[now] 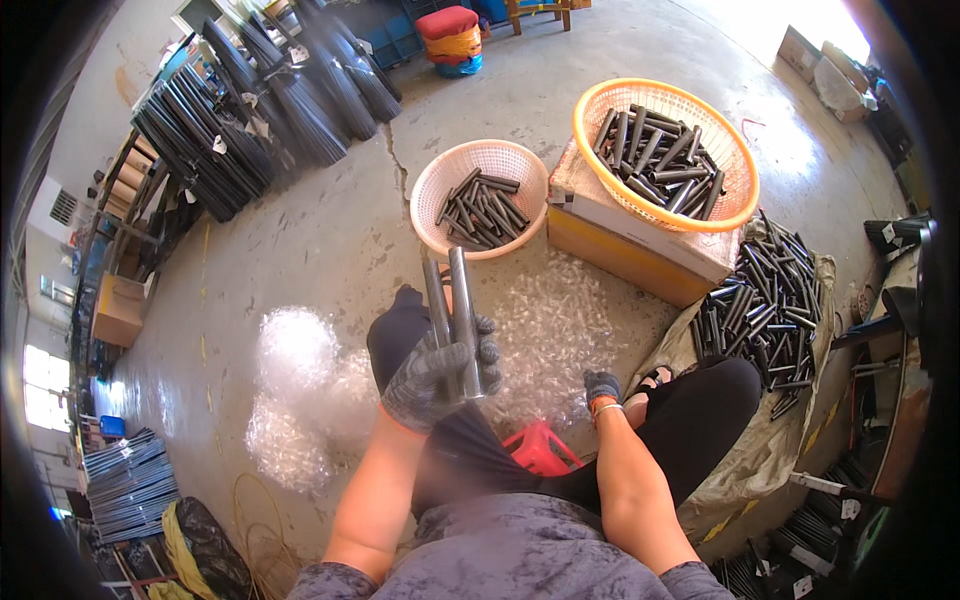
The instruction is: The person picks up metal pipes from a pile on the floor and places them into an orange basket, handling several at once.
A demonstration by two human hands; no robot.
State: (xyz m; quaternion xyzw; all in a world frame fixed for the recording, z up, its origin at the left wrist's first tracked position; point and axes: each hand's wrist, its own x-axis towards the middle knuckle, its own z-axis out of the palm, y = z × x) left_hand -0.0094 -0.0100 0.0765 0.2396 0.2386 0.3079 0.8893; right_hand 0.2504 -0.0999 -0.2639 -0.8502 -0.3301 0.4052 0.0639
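Head view: left hand (437,375), grey-gloved, clenched round two upright grey metal tubes (453,320) over the lap. Right hand (603,387), gloved, rests on the knee; grip unclear, cannot tell. Yellow-and-white cardboard box (625,245) on the floor carries an orange basket (664,153) of dark tubes. Just left, a pink basket (480,198) holds fewer tubes. More tubes (765,305) piled on sacking, right. Brown carton (119,310) far left.
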